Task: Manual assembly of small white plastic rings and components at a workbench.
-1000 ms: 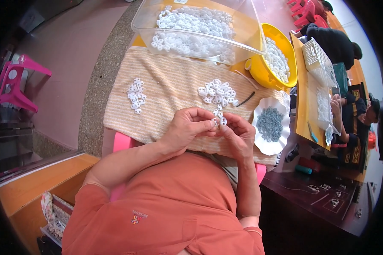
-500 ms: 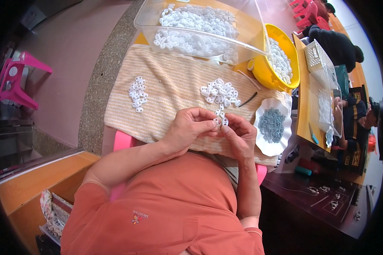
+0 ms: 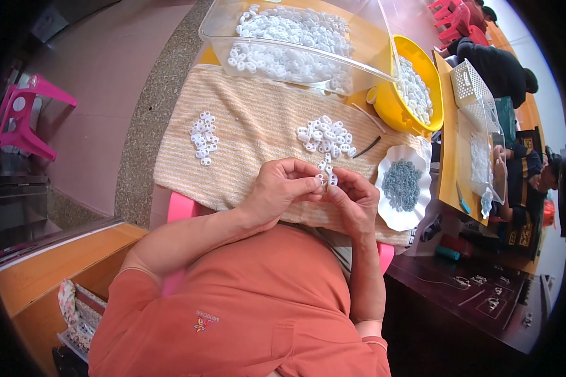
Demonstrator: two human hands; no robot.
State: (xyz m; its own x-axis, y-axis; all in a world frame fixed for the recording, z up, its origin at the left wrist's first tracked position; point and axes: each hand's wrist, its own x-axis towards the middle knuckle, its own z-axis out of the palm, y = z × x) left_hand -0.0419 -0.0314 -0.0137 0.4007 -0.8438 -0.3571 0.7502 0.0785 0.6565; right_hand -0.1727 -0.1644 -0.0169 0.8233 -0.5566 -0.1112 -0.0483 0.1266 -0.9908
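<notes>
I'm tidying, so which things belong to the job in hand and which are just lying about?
Likely the job:
held white pieces
larger white heap
smaller white heap
grey-blue pieces
white dish
clear tub
yellow basin

Likely lying about:
black strip
magenta stool
teal cylinder

Sm. white pcs (image 3: 332, 180) pinched in fingertips of L hand (image 3: 275, 188) & R hand (image 3: 356, 202), held close together; 2 white piles (image 3: 326, 135) spread on striped cloth (image 3: 251, 119); grey bits (image 3: 401, 185) held in wavy white dish (image 3: 404, 221), R side; clear bin (image 3: 366, 69) & yellow bowl (image 3: 395, 108) set at far edge, white pcs contained in each
</notes>
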